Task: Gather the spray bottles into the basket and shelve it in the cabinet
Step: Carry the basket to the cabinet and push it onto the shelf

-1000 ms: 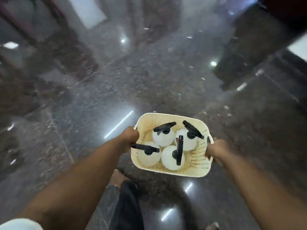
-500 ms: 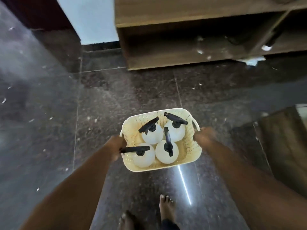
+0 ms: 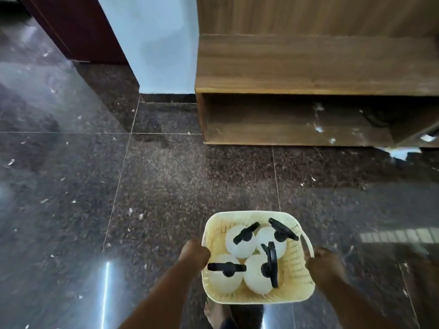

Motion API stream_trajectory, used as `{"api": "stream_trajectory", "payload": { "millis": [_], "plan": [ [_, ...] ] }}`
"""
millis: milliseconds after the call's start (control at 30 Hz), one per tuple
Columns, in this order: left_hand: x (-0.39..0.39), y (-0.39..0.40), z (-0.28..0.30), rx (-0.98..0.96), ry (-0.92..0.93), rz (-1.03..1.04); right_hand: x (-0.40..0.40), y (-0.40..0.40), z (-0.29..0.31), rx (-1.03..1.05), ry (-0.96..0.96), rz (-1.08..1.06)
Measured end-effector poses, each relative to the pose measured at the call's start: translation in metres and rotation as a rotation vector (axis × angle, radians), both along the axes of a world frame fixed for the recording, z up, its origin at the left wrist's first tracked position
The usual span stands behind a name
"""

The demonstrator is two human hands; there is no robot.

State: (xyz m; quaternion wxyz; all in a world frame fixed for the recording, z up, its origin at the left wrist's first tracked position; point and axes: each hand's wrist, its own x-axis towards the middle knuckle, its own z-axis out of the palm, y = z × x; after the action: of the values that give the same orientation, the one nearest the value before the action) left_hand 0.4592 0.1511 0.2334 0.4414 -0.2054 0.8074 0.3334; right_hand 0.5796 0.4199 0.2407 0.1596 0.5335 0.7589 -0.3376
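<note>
Holding a pale yellow plastic basket with little holes [image 3: 295, 260] above the dark shiny stone floor [image 3: 166, 186], the person grips it on both sides. The left hand [image 3: 193, 254] is curled shut around the left rim. The right hand [image 3: 324, 262] is wrapped tight around the thin white handle on the right side. Four round white spray bottles with black tops [image 3: 253, 257] stand close together inside the basket. A brown wooden cabinet with an open low shelf [image 3: 297, 67] sits ahead, well apart from the basket. A bare foot [image 3: 215, 314] shows below the basket.
</note>
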Motion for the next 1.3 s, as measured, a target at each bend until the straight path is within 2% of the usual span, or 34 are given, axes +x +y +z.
{"api": "stream_trajectory", "payload": {
  "millis": [233, 333, 600, 667, 767, 933, 1000, 1133, 1300],
  "plan": [
    [-0.085, 0.025, -0.028, -0.049, 0.047, -0.016, -0.11, 0.045, -0.033, -0.238, -0.119, 0.081],
    [-0.103, 0.048, -0.046, -0.063, 0.039, -0.069, -0.15, 0.072, -0.056, -0.251, -0.135, 0.115],
    [-0.175, 0.119, -0.087, -0.123, 0.067, 0.027, -0.259, 0.15, -0.082, -0.234, -0.266, 0.357],
    [-0.197, 0.135, -0.101, -0.097, 0.066, 0.017, -0.284, 0.171, -0.087, -0.259, -0.194, 0.347],
    [-0.236, 0.154, -0.116, -0.036, 0.099, 0.047, -0.31, 0.191, -0.103, -0.303, -0.004, 0.222],
    [-0.312, 0.173, -0.133, 0.027, 0.296, 0.14, -0.361, 0.21, -0.134, -0.363, 0.281, 0.074],
    [-0.341, 0.178, -0.136, 0.054, 0.372, 0.204, -0.391, 0.217, -0.142, -0.333, 0.37, 0.091],
    [-0.392, 0.191, -0.149, 0.153, 0.517, 0.209, -0.453, 0.237, -0.161, -0.282, 0.429, 0.124],
    [-0.455, 0.21, -0.18, 0.203, 0.659, 0.225, -0.498, 0.247, -0.184, -0.056, 0.509, 0.308]
  ]
}}
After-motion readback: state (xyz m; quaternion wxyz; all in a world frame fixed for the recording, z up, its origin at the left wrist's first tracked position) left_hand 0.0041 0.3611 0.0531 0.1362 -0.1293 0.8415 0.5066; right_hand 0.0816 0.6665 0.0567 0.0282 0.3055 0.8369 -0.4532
